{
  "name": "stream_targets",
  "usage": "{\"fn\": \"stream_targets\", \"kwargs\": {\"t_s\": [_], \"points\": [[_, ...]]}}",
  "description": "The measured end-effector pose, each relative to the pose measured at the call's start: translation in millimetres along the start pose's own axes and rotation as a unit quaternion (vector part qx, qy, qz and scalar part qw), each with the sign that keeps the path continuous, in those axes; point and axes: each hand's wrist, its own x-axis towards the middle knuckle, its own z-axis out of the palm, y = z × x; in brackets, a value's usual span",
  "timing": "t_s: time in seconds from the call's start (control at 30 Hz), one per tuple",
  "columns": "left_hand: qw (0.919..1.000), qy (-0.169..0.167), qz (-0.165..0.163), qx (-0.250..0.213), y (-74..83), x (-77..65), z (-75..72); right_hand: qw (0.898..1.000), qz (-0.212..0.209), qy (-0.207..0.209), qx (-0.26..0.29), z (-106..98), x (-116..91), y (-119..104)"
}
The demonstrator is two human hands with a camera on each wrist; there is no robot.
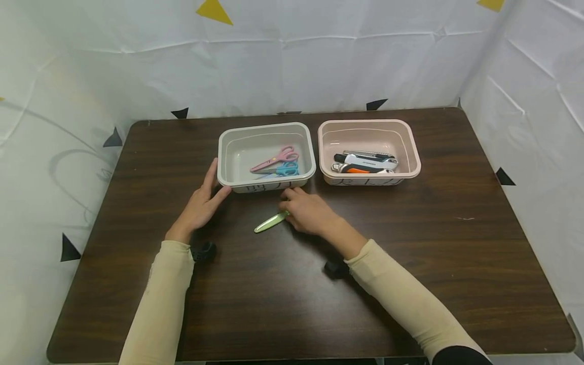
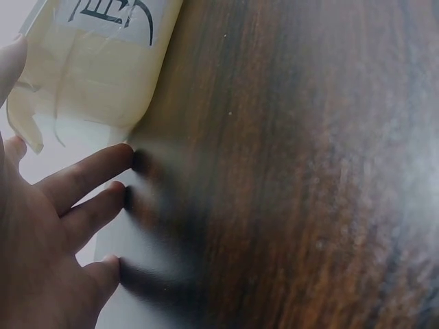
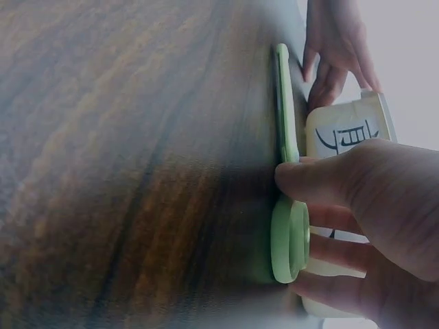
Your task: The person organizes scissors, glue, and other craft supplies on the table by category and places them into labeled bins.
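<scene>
My right hand (image 1: 307,210) pinches a pair of green scissors (image 1: 271,223) low over the table, just in front of the grey-white basket (image 1: 222,152). In the right wrist view, the thumb presses the scissors (image 3: 288,130) where the slim green blade part meets the handle loops, and the other fingers are behind. My left hand (image 1: 198,205) is at the basket's front left corner, fingers spread along its side and thumb near the front rim. Inside that basket lie pink scissors (image 1: 276,158) and blue-handled scissors (image 1: 285,169).
To the right stands a pinkish basket (image 1: 415,162) with several utility knives (image 1: 368,161) in it. Both baskets carry labels with black handwriting on the front. The dark wooden table (image 1: 433,253) is bordered by white sheeting (image 1: 292,76) at the back and sides.
</scene>
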Motion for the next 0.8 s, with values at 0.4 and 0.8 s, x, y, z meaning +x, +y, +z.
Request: {"fn": "stream_targets", "kwargs": {"t_s": [0.4, 0.8], "points": [[1.0, 0.003, 0.002, -0.002, 1.8, -0.7, 1.3, 1.0, 0.004, 0.017, -0.026, 4, -7, -6], [1.0, 0.003, -0.002, -0.002, 3.5, -1.6, -0.1, 0.999, 0.005, 0.017, -0.031, 5, -19, -15]]}}
